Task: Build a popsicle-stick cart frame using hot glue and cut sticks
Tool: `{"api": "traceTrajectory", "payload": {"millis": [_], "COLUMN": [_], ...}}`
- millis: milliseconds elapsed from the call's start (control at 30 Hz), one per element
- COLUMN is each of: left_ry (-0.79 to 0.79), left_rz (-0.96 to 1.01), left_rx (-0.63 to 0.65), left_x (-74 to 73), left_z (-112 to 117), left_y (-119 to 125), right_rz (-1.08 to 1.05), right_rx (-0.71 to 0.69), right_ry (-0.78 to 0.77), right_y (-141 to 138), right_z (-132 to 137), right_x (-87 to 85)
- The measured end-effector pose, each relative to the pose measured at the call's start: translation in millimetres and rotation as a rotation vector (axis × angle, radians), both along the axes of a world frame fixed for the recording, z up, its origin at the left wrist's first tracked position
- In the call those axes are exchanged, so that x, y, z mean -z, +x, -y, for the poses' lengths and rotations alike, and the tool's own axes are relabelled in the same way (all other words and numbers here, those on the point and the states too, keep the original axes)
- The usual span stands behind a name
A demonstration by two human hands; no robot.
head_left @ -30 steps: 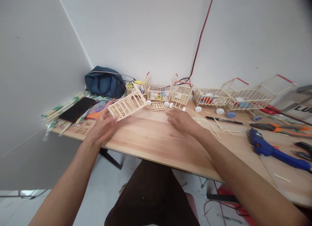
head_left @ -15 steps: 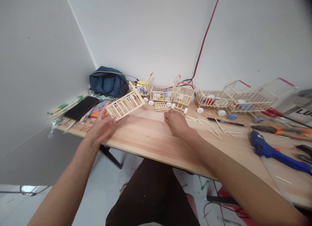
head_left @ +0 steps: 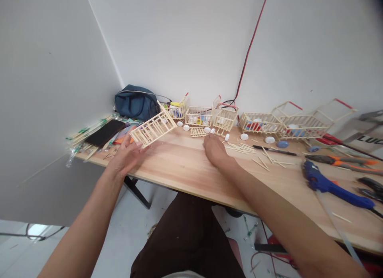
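Note:
My left hand [head_left: 127, 156] is closed on the edge of a small cart basket [head_left: 154, 128] made of thin wooden sticks, held tilted above the left part of the table. My right hand [head_left: 214, 150] rests low over the middle of the table, fingers curled and fingertips hidden behind the knuckles. Whatever they pinch, if anything, is not visible. Just beyond them lies a stick axle with white wheels [head_left: 227, 137]. A small flat stick grid [head_left: 198, 132] lies to the left of that hand. Loose cut sticks [head_left: 241, 147] are scattered to its right.
Several stick-built carts [head_left: 260, 122] with red handles line the wall. On the right lie a black pen [head_left: 275, 150], orange-handled pliers [head_left: 344, 161] and a blue glue gun [head_left: 335, 186]. A black phone [head_left: 105, 133], stick packs and a blue bag [head_left: 136, 102] occupy the left end.
The view has turned slightly. My right hand has shifted slightly farther in beside the wheeled axle. The left hand keeps holding the basket at nearly the same tilt.

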State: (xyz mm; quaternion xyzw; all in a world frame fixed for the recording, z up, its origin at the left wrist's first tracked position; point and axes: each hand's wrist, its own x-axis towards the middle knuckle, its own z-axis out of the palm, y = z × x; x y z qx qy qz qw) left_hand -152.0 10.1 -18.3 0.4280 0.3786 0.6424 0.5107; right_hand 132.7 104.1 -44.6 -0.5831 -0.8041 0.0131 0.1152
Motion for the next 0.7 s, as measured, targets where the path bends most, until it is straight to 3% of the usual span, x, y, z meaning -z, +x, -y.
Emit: {"api": "traceTrajectory", "payload": {"millis": [200,400,567,700], "left_ry": [0.047,0.069,0.071,0.063], "left_rz": [0.033,0.022,0.019,0.004], "left_rx": [-0.021,-0.011,-0.023,-0.027], "left_x": [-8.6,-4.9,-1.5,0.1], "left_z": [9,12,15,16], "left_y": [0,-5,-9,-11], "right_rz": [-0.139,-0.325,-0.294,-0.229], "right_rx": [-0.062,-0.146,-0.051,-0.090], "right_ry": [0.013,0.037,0.043,0.028], "right_y": [11,28,37,26], "right_z": [6,14,2,3], "right_x": [3.5,-6.4,-6.7,-1.1]}}
